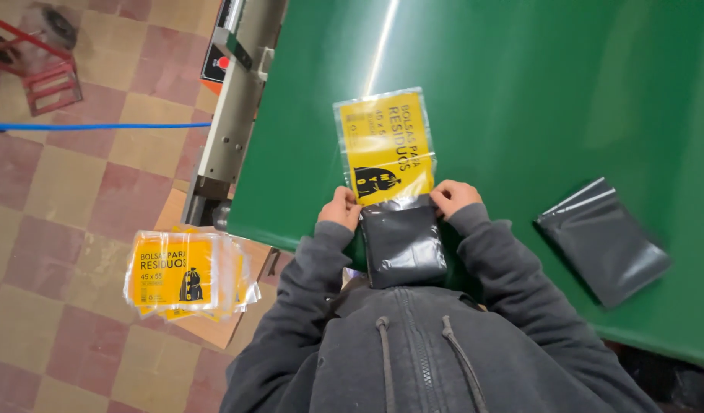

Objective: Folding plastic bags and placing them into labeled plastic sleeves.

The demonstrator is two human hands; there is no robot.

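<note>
Checkered tiles in dull red and tan cover the floor (69,229) at the far left, where a red metal frame (42,65) stands and a blue hose (92,126) runs across. Nearer the person, a stack of clear sleeves with yellow printed cards (185,274) rests on a piece of cardboard (214,325), just beside the table edge and within easy reach. A grey metal machine (233,107) runs along the left side of the green table (566,92). On that table, right in front of the person, lies a clear sleeve with a yellow card (385,145), its open end turned toward the body. The left hand (341,208) pinches the sleeve's near left corner, and the right hand (453,196) pinches the near right corner, so both hands grasp the mouth of the sleeve and seem to keep it spread. Between them a folded black plastic bundle (402,243) lies with its far edge at that mouth, the rest reaching back toward the grey hooded jacket (413,352). Further right, well apart from the hands, a second black folded bundle (603,241) lies flat on the table, tilted.
</note>
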